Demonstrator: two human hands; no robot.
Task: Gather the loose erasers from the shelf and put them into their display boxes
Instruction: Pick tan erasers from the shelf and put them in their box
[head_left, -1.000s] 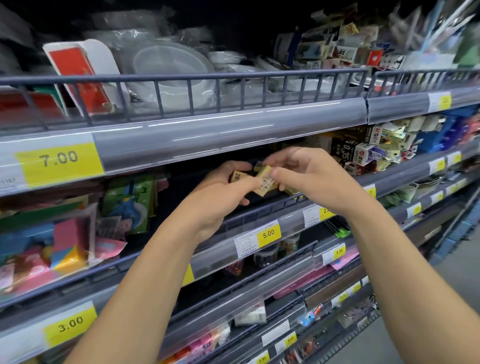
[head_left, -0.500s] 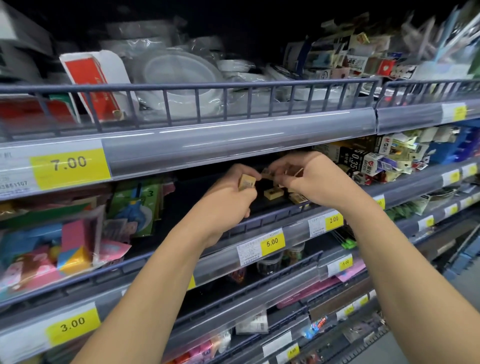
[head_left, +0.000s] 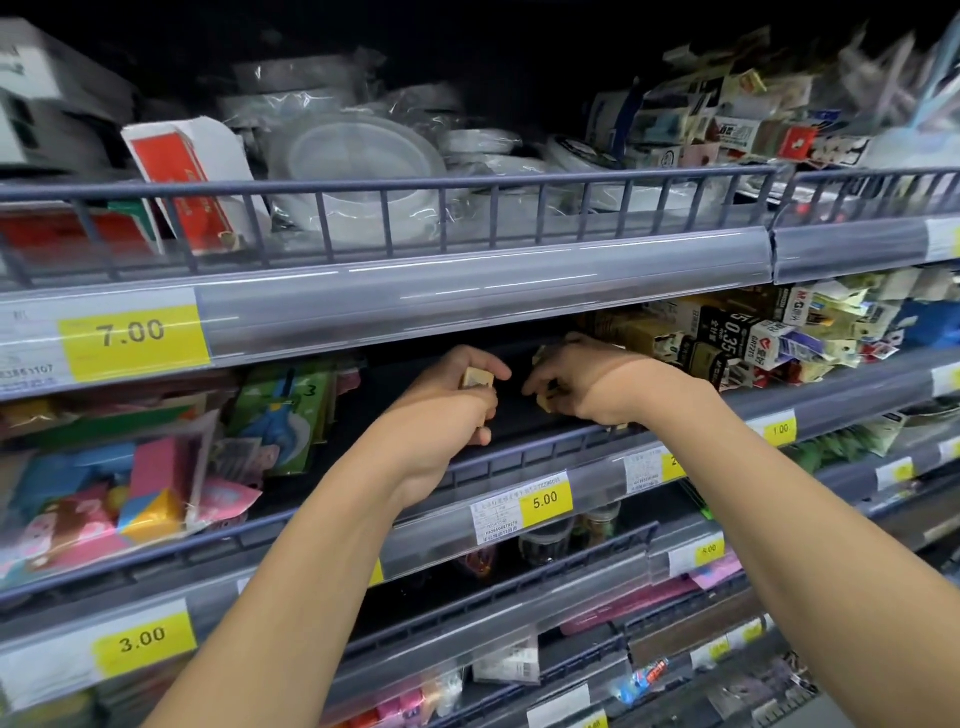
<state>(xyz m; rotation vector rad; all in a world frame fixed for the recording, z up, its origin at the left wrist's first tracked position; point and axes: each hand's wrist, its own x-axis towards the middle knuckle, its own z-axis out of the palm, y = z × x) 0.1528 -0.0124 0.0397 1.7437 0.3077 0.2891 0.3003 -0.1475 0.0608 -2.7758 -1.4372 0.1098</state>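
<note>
Your left hand (head_left: 447, 410) reaches into the dark middle shelf (head_left: 519, 457), its grip pinching a small tan eraser (head_left: 477, 378) between thumb and forefinger. At 3 o'clock of it, just apart, your right hand (head_left: 587, 382) curls its grip around more tan erasers (head_left: 546, 400), partly hidden under the fingers. Boxed stationery (head_left: 727, 338) crowds the same shelf at 2 o'clock of your right hand. A yellow 5.00 price tag (head_left: 544, 500) sits on the rail at 6 o'clock of your hands.
</note>
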